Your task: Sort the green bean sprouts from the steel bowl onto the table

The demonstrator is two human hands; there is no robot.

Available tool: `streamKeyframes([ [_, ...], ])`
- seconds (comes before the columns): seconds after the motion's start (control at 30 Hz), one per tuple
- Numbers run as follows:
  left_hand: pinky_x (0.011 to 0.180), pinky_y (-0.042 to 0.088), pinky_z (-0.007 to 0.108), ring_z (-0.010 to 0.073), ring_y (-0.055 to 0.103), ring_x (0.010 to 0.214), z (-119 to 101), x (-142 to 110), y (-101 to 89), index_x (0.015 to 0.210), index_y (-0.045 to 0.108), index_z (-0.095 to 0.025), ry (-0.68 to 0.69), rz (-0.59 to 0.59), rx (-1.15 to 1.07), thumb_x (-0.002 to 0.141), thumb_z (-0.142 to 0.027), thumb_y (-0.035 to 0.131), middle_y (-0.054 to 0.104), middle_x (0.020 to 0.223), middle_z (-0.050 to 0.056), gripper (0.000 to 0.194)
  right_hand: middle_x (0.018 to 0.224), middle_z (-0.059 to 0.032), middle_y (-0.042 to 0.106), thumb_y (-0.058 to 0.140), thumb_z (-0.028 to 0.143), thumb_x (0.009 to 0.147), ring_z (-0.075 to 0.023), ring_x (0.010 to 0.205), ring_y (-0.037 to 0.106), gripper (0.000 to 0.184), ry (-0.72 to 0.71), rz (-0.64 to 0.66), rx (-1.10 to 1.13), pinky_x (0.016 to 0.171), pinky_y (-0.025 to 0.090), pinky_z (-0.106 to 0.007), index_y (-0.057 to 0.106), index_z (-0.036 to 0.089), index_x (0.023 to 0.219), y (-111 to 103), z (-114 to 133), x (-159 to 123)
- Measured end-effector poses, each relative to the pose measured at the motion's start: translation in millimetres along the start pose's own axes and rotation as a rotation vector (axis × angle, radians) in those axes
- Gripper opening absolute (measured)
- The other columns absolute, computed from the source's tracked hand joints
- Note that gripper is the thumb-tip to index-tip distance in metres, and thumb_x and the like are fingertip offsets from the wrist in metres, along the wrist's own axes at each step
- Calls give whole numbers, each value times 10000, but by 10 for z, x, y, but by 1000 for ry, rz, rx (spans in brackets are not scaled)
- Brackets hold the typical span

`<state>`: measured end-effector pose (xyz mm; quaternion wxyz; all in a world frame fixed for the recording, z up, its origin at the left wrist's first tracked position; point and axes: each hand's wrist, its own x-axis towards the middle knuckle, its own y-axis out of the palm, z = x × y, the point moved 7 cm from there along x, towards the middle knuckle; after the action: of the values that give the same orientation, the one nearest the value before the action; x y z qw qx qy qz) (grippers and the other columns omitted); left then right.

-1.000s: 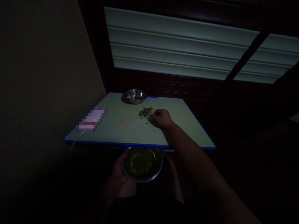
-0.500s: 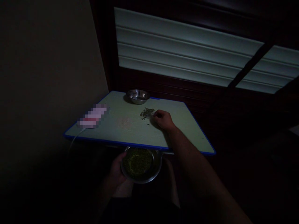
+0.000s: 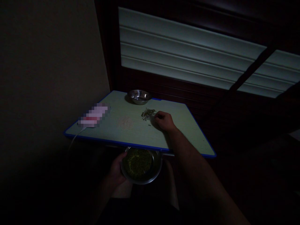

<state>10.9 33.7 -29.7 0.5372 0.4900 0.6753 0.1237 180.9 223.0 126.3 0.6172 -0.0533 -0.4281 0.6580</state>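
Just below the table's near edge, my left hand (image 3: 117, 168) is closed on the left rim of a shiny metal bowl (image 3: 156, 175). Small green beans (image 3: 138, 164), resembling mung beans, cover much of its inside. Over the tabletop, my right hand (image 3: 164, 121) is closed in a pinch on a small pale, see-through utensil (image 3: 152, 117), too dim to name exactly. The utensil's far end touches a loose scatter of dark green beans (image 3: 147, 113) on the table.
A second metal bowl (image 3: 139, 97) stands at the back of the pale, blue-edged table (image 3: 187, 134). A blurred-out pink device (image 3: 94, 115) with a white cable (image 3: 75, 137) lies at the left. Whitish specks (image 3: 125, 123) mark the tabletop. Behind is a dark-framed slatted panel (image 3: 182, 56).
The view has shifted very slightly. Both hands, the bowls and the scattered beans stay nearly where they were.
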Motion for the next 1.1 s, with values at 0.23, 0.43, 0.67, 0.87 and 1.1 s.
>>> streamKeyframes([
  [0.23, 793, 556, 401, 248, 725, 757, 11, 78, -89, 924, 718, -138, -10, 57, -18, 792, -175, 553, 774, 782, 87, 214, 671, -7, 659, 554, 227, 701, -138, 649, 553, 147, -15, 33, 29, 669, 426, -261, 687, 171, 731, 40, -32, 10],
  [0.43, 776, 559, 383, 241, 726, 753, 13, 78, -87, 855, 718, -143, 0, 55, -34, 797, -171, 556, 774, 767, 81, 175, 682, -5, 659, 551, 241, 705, -138, 657, 556, 153, -39, 47, 36, 669, 422, -257, 683, 169, 730, 40, -12, 9],
  [0.67, 768, 558, 373, 235, 723, 734, 10, 72, -86, 815, 720, -151, 8, 44, -35, 795, -160, 558, 775, 765, 81, 163, 622, 15, 613, 538, 233, 684, -125, 616, 518, 142, 0, 40, 33, 625, 393, -245, 662, 166, 694, 18, -23, 5],
  [0.87, 745, 563, 367, 242, 725, 750, 5, 40, -49, 820, 718, -139, -3, 55, -24, 818, -183, 534, 776, 781, 95, 189, 617, 20, 596, 542, 241, 679, -122, 621, 508, 127, 18, 63, 57, 632, 386, -249, 642, 163, 680, 38, -39, 10],
  [1.1, 810, 548, 396, 253, 725, 769, 11, 94, -88, 873, 723, -132, 3, 90, -21, 790, -178, 564, 777, 802, 103, 185, 608, 12, 588, 539, 248, 675, -131, 628, 512, 133, 10, 68, 70, 652, 397, -257, 642, 164, 668, 40, -30, 12],
])
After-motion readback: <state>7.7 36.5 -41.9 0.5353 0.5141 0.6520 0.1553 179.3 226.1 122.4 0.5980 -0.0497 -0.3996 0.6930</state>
